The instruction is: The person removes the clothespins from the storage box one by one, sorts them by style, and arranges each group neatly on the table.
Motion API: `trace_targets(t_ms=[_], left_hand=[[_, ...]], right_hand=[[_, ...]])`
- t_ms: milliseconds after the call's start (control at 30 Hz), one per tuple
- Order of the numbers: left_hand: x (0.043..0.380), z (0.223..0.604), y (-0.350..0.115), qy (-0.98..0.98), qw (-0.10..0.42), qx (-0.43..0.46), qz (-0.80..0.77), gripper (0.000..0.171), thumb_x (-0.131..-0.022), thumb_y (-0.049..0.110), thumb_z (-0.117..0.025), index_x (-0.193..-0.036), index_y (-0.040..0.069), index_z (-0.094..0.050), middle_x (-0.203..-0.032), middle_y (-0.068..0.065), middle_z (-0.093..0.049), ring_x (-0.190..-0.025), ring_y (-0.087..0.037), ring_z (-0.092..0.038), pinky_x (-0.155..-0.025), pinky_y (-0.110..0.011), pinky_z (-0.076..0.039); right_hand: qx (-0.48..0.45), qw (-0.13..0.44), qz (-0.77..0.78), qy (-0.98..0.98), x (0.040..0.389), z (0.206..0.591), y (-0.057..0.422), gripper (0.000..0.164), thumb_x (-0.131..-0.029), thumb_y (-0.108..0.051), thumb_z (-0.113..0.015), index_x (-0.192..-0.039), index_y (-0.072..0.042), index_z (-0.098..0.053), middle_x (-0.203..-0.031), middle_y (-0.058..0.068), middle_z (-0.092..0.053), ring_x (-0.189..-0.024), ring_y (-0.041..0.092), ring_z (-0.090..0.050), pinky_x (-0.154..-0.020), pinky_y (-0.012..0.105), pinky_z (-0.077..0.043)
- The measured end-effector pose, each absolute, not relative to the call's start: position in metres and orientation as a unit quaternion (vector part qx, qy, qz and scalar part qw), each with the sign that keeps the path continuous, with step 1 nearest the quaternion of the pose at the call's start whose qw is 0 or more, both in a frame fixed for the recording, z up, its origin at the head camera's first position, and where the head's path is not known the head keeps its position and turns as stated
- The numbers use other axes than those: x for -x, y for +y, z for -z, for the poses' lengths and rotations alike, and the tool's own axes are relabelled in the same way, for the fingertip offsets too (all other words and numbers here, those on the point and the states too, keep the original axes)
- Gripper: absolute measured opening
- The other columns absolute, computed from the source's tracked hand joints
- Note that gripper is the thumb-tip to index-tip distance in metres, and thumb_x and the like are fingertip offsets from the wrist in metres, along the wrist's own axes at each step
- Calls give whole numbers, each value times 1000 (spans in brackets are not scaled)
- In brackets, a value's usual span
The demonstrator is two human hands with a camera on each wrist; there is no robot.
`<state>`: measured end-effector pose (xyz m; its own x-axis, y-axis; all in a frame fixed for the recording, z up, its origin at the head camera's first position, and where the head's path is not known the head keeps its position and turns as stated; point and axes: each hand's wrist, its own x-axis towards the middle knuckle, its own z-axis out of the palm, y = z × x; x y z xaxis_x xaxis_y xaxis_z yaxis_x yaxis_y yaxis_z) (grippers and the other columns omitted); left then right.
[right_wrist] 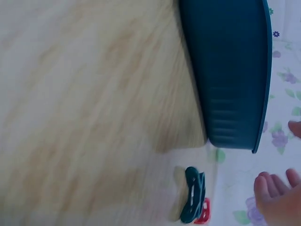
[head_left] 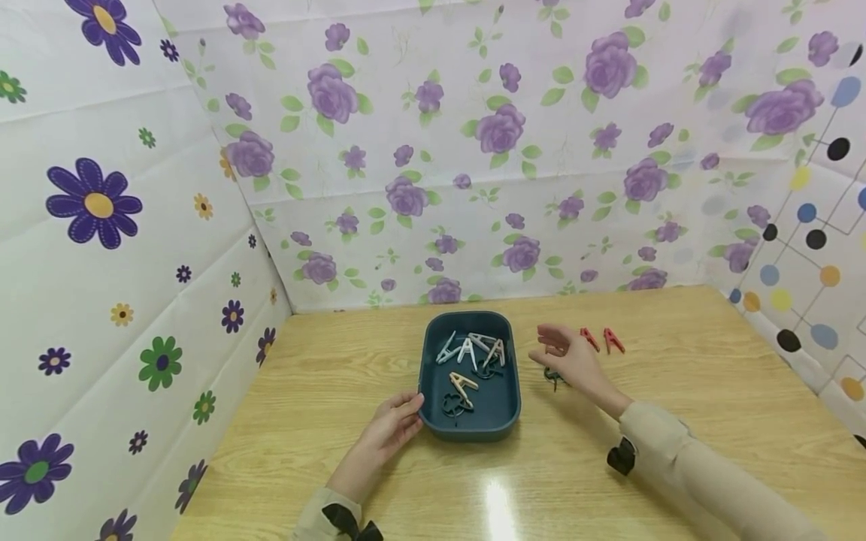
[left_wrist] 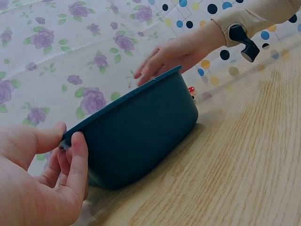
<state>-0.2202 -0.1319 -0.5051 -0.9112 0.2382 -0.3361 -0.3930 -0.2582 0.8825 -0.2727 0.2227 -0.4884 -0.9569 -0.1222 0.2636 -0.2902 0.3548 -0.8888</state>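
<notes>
A dark teal plastic basin [head_left: 504, 421] stands on the table, with several clothespins lying in it. Among them are a white clothespin [head_left: 467, 351], a beige clothespin [head_left: 463, 387] and dark green clips [head_left: 455, 406]. My left hand [head_left: 395, 424] pinches the basin's left rim, thumb on top and fingers below, as the left wrist view [left_wrist: 51, 174] also shows. To the right of the basin, my right hand [head_left: 571, 361] hovers with loosely bent fingers and holds nothing. Partly hidden under it, a dark green clip [head_left: 553, 376] lies on the table, seen whole in the right wrist view.
Two red clothespins [head_left: 612, 341] lie on the table beyond my right hand. The wood-grain table [head_left: 311, 428] ends at a flowered cloth [head_left: 419, 248] at the back. More patterned cloth [head_left: 128, 300] hangs on both sides.
</notes>
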Motion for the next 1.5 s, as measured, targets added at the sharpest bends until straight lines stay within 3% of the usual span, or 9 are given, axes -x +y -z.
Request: trace_targets(t_ms=[200,533,900,1133,1300,1500], left_hand=[[221,506,-132,575,197,63,-792,4,-96,14,-60,-95,11,-57,-80,5,-60,-71,-5,-58,-69,-17,-52],[223,505,-131,574,196,55,-793,4,-96,14,-60,-96,11,-57,-85,3,-58,-73,-6,-57,-71,-18,-52],[222,504,-131,573,200,57,-793,4,-96,14,-60,-94,11,-59,-83,3,-60,-72,-5,-58,-70,-17,-52],[222,504,-132,575,200,58,-791,4,-96,15,-60,-94,12,-58,-84,4,-60,-73,-5,-58,-70,-17,-52],[220,504,-132,570,202,60,-794,5,-95,15,-61,-94,12,-58,-84,3,-59,-73,-6,-58,-71,-17,-52],[219,504,-134,566,204,61,-796,5,-95,15,-62,-93,12,-59,-83,3,-59,-73,-6,-57,-70,-18,-52]], right_hand=[[-211,52,-577,-787,283,483,209,60,-85,-18,-75,-138,-11,-48,-139,17,-53,-127,33,-53,-105,46,-43],[-305,-66,-565,-764,288,467,180,63,-80,-17,-78,-136,-8,-51,-136,17,-56,-125,41,-52,-103,54,-43],[-362,-132,-513,-767,279,464,143,61,-80,-16,-78,-134,-3,-52,-132,26,-56,-121,39,-56,-100,47,-48],[-372,-209,-439,-791,268,466,124,54,-83,-8,-75,-132,1,-54,-130,19,-60,-117,30,-61,-93,27,-53],[-364,-211,-384,-822,267,469,116,53,-80,-12,-78,-127,0,-59,-124,16,-64,-109,27,-65,-87,25,-54],[-364,-163,-332,-855,267,471,108,53,-74,-18,-84,-119,1,-64,-113,14,-69,-98,23,-68,-81,25,-56]])
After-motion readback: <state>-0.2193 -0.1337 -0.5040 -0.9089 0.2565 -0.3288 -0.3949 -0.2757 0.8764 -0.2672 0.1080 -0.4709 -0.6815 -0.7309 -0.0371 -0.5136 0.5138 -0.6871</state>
